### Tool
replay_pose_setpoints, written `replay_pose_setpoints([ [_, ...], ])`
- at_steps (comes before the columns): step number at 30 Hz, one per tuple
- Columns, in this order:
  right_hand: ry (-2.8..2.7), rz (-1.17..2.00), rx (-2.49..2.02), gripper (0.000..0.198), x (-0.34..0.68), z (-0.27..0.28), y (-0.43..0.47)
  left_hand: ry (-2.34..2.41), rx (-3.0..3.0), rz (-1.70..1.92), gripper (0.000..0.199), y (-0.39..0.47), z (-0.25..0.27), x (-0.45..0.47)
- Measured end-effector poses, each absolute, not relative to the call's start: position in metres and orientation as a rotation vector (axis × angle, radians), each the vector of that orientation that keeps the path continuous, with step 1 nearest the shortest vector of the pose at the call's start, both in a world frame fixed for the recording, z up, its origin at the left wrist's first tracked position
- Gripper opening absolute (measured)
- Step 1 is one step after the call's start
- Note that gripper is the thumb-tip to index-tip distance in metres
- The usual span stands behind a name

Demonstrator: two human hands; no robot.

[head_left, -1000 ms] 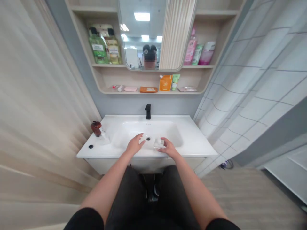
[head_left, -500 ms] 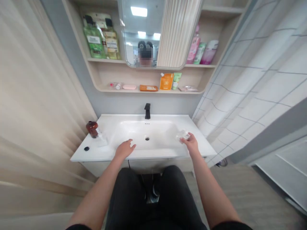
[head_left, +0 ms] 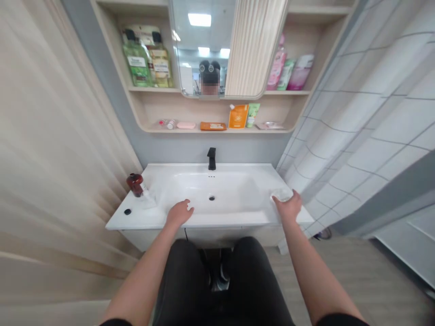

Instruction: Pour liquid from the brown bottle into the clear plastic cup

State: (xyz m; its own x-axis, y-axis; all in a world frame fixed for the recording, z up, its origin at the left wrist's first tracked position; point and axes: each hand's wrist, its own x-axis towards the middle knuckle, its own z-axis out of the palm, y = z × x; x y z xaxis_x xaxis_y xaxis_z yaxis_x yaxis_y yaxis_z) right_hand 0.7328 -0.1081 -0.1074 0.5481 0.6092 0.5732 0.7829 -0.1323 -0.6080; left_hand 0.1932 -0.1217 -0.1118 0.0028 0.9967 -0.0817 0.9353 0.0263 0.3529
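Note:
Over the front rim of the white washbasin (head_left: 231, 199), my left hand (head_left: 180, 213) hovers with nothing in it, thumb and fingers apart. My right hand (head_left: 288, 206) is at the right end of the counter, thumb and fingers around a clear, see-through object (head_left: 281, 194). That object looks like clear plastic; its exact kind does not show. It is at or just above the white surface. On the left end stand a brown bottle (head_left: 135, 184) and a clear bottle or pouch (head_left: 148, 198) beside it. A small black cap (head_left: 127, 211) lies nearer the front edge.
A black faucet (head_left: 211, 158) rises behind the basin. Above it, a wall shelf (head_left: 156, 131) holds a pink soap bar (head_left: 186, 125), an orange pouch (head_left: 238, 117) and several toiletries. A mirror (head_left: 204, 50) hangs there. Curtains flank both sides.
My right hand has moved right with the clear object, from over the basin's right side to the counter's right end. My left hand stays nearly where it was. The view has shifted slightly.

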Motion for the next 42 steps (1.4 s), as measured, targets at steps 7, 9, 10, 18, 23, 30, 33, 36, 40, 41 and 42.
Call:
replay_pose_setpoints([
  [7,-1.847,0.17,-1.446,0.033,0.614,-0.09,-0.116,2.033,1.975,0.296,0.048,-0.123,-0.11,0.196],
  [9,-2.002,0.41,-1.431,0.028,0.579,-0.095,-0.113,2.033,1.972,0.297,0.048,-0.123,-0.11,0.196],
  [10,-2.035,0.512,-1.452,0.028,0.565,-0.099,-0.111,2.034,1.967,0.294,0.047,-0.123,-0.11,0.196],
  [18,-2.087,0.597,-1.666,0.027,0.546,-0.114,-0.11,2.061,1.96,0.275,0.038,-0.123,-0.11,0.194],
  [23,-2.015,0.638,-1.612,0.022,0.55,-0.117,-0.107,2.051,1.972,0.357,0.036,-0.126,-0.11,0.197],
  [30,-2.039,0.606,-1.641,0.021,0.546,-0.12,-0.108,2.284,1.878,1.101,0.036,-0.154,-0.076,0.17],
  [33,-2.023,0.6,-1.642,0.02,0.547,-0.119,-0.108,2.572,1.816,1.394,0.048,-0.163,-0.044,0.142],
  [36,-2.013,0.602,-1.634,0.019,0.547,-0.118,-0.108,2.761,1.714,1.427,0.067,-0.164,-0.02,0.123],
  [40,-2.007,0.596,-1.623,0.019,0.547,-0.117,-0.11,2.873,1.566,1.28,0.081,-0.155,-0.018,0.109],
  [41,-2.004,0.595,-1.622,0.018,0.547,-0.116,-0.11,2.894,1.524,1.248,0.081,-0.152,-0.023,0.105],
  [42,-2.002,0.596,-1.621,0.018,0.548,-0.116,-0.111,2.907,1.488,1.211,0.078,-0.149,-0.028,0.101],
])
